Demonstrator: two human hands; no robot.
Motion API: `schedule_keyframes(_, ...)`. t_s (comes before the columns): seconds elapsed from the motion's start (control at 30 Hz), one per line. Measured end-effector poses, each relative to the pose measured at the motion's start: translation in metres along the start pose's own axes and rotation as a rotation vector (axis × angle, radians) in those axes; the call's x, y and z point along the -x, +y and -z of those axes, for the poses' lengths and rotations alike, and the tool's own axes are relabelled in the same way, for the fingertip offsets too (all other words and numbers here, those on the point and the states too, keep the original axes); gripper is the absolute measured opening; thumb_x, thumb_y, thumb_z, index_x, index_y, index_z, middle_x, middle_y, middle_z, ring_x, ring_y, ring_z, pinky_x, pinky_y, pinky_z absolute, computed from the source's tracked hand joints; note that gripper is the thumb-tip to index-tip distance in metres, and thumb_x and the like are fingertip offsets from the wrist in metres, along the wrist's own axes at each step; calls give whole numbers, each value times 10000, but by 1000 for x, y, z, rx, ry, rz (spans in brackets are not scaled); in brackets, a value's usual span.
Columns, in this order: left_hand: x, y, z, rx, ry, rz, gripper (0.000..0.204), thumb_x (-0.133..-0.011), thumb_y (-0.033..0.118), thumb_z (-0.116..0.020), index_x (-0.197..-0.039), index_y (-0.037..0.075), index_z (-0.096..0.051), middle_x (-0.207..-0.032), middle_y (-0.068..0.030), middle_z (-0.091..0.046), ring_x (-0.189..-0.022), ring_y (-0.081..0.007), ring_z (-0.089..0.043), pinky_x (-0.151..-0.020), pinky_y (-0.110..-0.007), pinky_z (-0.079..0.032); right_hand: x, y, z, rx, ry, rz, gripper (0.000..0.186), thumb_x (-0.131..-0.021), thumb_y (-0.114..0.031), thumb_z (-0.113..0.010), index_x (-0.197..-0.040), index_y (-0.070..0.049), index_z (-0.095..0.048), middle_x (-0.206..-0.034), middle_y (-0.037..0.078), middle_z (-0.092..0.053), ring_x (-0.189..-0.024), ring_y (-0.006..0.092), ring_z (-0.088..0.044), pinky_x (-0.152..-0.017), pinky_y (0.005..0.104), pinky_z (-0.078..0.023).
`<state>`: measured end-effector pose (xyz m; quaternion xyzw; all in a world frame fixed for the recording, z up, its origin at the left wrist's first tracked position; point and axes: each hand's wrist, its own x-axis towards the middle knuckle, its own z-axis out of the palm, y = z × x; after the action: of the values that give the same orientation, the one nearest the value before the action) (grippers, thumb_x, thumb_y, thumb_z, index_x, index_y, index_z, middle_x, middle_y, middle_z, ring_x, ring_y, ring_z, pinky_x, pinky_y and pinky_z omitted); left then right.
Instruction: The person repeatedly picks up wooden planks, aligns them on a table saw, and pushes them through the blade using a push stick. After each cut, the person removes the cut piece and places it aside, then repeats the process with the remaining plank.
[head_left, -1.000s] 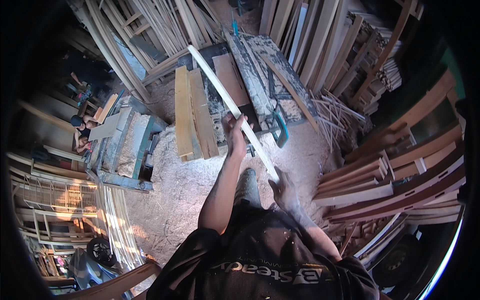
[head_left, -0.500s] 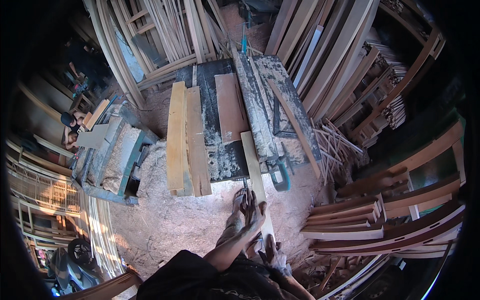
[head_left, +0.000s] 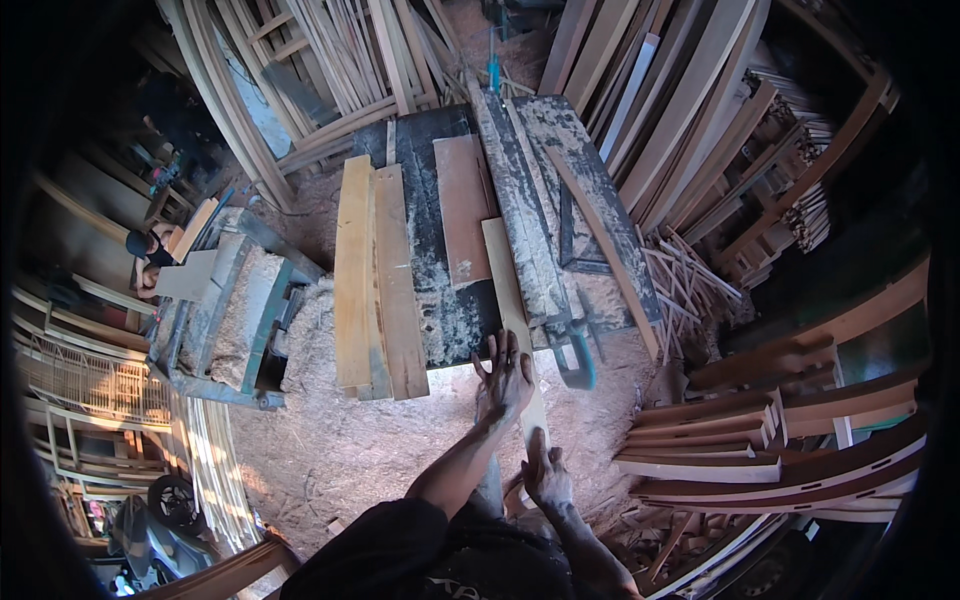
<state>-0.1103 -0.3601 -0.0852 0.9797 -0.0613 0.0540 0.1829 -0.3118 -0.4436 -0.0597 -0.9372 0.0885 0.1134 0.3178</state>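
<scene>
A long pale wooden board (head_left: pixel 508 280) lies along a dusty guide bar (head_left: pixel 520 215), its far part on a dark, dust-covered work table (head_left: pixel 435 325). Past the table's near edge, my left hand (head_left: pixel 508 380) rests against the board with its fingers spread. My right hand (head_left: pixel 547 475) is closed around the board's near end, close to my body. Left of this board lies a flat reddish-brown panel (head_left: pixel 460 210). A teal clamp (head_left: pixel 578 365) sits at the guide bar's near end.
Yellowish planks (head_left: pixel 355 280) lie along the table's left side. Another machine (head_left: pixel 235 310) heaped with sawdust stands left, with a person (head_left: pixel 150 260) beside it. Tall boards (head_left: pixel 670 110) lean behind; stacked curved pieces (head_left: pixel 700 465) lie right. Sawdust covers the floor (head_left: pixel 330 450).
The board has slid forward along the guide bar, its far end now further up the table beside the reddish panel. Both my hands have moved forward, and the left fingers have spread.
</scene>
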Motion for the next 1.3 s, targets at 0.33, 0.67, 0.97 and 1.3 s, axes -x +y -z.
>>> schedule_keyframes(0.33, -53, -11, -6, 96, 90, -5, 586, -1002, 330, -427, -1495, 21, -355, -1549, -201, -350, -1477, -330, -254, -1154, -632, -9, -57, -17, 4, -34, 17, -31, 741, -925, -340, -564, -1557, -234, -193, -1068, 284, -537, -689, 483, -633, -590, 563, -543)
schedule_keyframes(0.67, -96, -20, -9, 85, 70, -10, 598, -979, 292, -472, -1498, 24, -346, -1556, -216, -326, -1492, -341, -206, -1152, -645, -9, -102, -34, 13, -74, -1, -56, 742, -922, -322, -580, -1552, -207, -205, -1063, 309, -530, -781, 528, -612, -695, 596, -518)
schedule_keyframes(0.97, 2, -42, 42, 104, -134, -232, 620, -860, 139, -615, -1436, 22, -418, -1560, -199, -308, -1494, -337, -200, -1179, -562, -30, -128, -42, 18, -57, 2, -35, 739, -922, -331, -571, -1550, -214, -199, -1098, 331, -540, -823, 531, -622, -703, 592, -521)
schedule_keyframes(1.3, 22, -41, 64, 60, -339, -513, 1001, -667, 403, -815, -1436, -58, -370, -1533, -244, -318, -1498, -349, -166, -1188, -570, -47, -163, -42, 13, -96, 11, -23, 623, -974, -329, -452, -1545, -258, -212, -1041, 338, -563, -824, 528, -627, -702, 591, -507)
